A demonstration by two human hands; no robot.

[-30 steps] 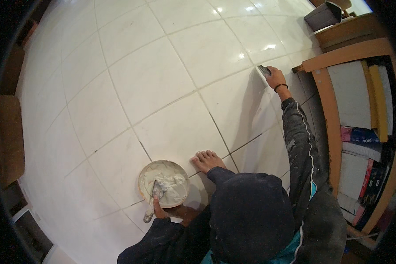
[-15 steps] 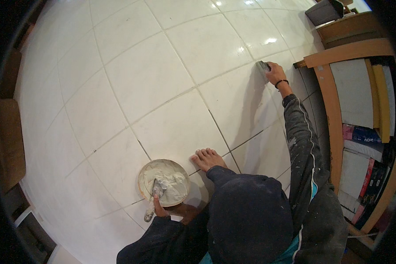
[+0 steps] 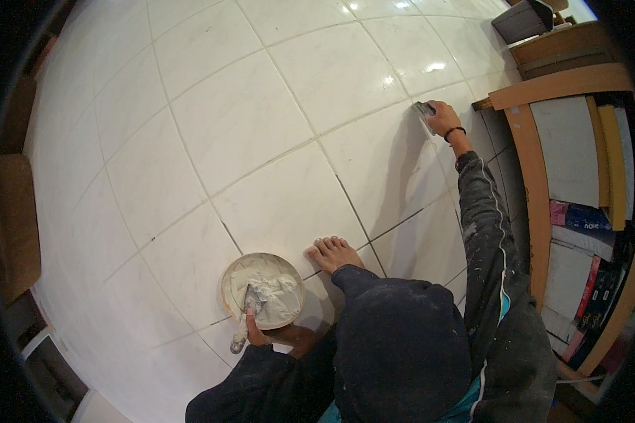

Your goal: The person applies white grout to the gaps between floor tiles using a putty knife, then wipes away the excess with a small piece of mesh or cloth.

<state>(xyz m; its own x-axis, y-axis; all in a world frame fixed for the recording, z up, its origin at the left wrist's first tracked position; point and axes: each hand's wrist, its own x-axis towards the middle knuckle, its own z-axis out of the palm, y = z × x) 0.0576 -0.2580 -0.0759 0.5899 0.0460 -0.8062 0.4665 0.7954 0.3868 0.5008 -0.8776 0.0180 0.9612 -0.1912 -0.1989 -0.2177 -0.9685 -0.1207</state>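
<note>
My right hand [image 3: 441, 120] grips a small grey spreader [image 3: 423, 113] against a grout line on the white tiled floor [image 3: 247, 169], at the upper right near a wooden frame. At the lower left, my left hand [image 3: 262, 333] holds a round shallow bowl [image 3: 233, 278] of pale, creamy paste [image 3: 279, 292]. My left thumb rests over the handle of a paste-smeared putty knife [image 3: 241, 335], whose blade lies in the paste. A bare foot [image 3: 331, 254] is beside the bowl.
Along the right stands an orange wooden shelf frame [image 3: 533, 176] packed with boards and boxes [image 3: 575, 215]. Behind it are a brown wooden cabinet [image 3: 557, 51] and a dark grey bin [image 3: 515, 25]. Brown furniture [image 3: 13, 225] lines the left edge.
My right hand and the spreader have shifted slightly, first up along the floor, then a little right. My left hand and the bowl stay nearly still.
</note>
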